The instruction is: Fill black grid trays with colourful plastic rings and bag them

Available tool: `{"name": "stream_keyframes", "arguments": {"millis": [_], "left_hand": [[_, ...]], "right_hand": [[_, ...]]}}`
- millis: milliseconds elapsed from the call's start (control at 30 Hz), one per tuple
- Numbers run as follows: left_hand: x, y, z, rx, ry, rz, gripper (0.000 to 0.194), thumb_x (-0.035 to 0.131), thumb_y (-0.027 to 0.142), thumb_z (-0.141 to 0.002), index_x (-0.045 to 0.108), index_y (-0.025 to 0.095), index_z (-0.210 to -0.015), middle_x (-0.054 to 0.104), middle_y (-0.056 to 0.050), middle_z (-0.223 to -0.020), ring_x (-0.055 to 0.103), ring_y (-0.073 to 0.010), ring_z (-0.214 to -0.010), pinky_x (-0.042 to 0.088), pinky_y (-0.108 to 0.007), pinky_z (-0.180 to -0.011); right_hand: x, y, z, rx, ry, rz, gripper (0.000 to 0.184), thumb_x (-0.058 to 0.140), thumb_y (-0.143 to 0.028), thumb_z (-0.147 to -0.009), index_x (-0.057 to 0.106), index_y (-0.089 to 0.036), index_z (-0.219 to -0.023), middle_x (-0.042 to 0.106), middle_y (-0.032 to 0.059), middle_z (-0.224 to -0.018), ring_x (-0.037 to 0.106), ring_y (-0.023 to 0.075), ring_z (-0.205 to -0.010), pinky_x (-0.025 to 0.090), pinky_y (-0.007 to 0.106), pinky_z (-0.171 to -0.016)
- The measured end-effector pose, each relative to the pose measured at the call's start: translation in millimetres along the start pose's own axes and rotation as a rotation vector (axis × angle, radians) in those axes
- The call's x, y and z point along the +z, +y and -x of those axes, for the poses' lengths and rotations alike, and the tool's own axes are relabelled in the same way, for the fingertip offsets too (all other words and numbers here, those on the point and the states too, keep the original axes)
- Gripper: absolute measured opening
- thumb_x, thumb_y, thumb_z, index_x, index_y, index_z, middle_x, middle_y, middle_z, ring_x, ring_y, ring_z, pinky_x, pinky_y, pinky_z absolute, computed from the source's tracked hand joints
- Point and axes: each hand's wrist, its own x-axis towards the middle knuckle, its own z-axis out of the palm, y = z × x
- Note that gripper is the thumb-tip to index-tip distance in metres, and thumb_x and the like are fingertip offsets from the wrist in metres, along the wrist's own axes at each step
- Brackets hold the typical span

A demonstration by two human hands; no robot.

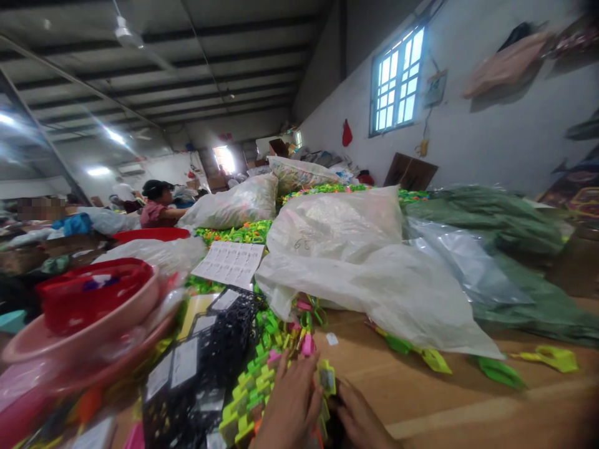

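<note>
My left hand point(290, 405) sits at the bottom of the view, its fingers closed around a chain of lime-green plastic pieces point(246, 399). My right hand point(358, 421) lies just to its right, cut off by the frame edge, with its fingers partly hidden. A small green-and-yellow piece with a grey centre point(327, 378) stands up between the hands. To the left lies a black plastic mesh sheet point(201, 368) with white labels. A white plastic sack point(374, 293) rests beyond my hands on the wooden table point(421, 399).
A pink basin point(79, 330) holding a red basket point(93, 293) stands at the left. A printed paper sheet point(229, 263) lies ahead. Bulging sacks, green plastic bundles point(515, 224) and heaps of colourful pieces crowd the table. A seated co-worker point(159, 206) is at the far left.
</note>
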Motion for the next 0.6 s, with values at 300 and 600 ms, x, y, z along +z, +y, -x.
{"name": "stream_keyframes", "arguments": {"millis": [300, 600], "left_hand": [[-9.4, 7.4, -1.2, -0.013, -0.043, -0.015, 0.060, 0.047, 0.017, -0.097, 0.034, 0.020, -0.155, 0.062, -0.010, -0.145, 0.056, -0.0219, -0.137, 0.028, -0.058, -0.127], [-14.5, 10.4, -2.6, -0.020, -0.076, 0.053, 0.055, 0.040, 0.028, -0.103, 0.031, 0.018, -0.157, 0.064, -0.011, -0.140, 0.054, -0.0212, -0.138, 0.017, -0.056, -0.129]], "right_hand": [[3.8, -33.1, -2.7, 0.047, -0.018, -0.076, 0.043, 0.056, -0.053, -0.086, 0.075, -0.022, -0.108, 0.075, 0.0138, -0.108, 0.065, 0.0360, -0.114, 0.049, 0.048, -0.105], [-21.5, -18.6, -5.0, 0.113, 0.095, -0.070, 0.038, 0.056, -0.043, -0.092, 0.069, -0.014, -0.113, 0.073, 0.0104, -0.105, 0.065, 0.0261, -0.096, 0.054, 0.042, -0.092]]}}
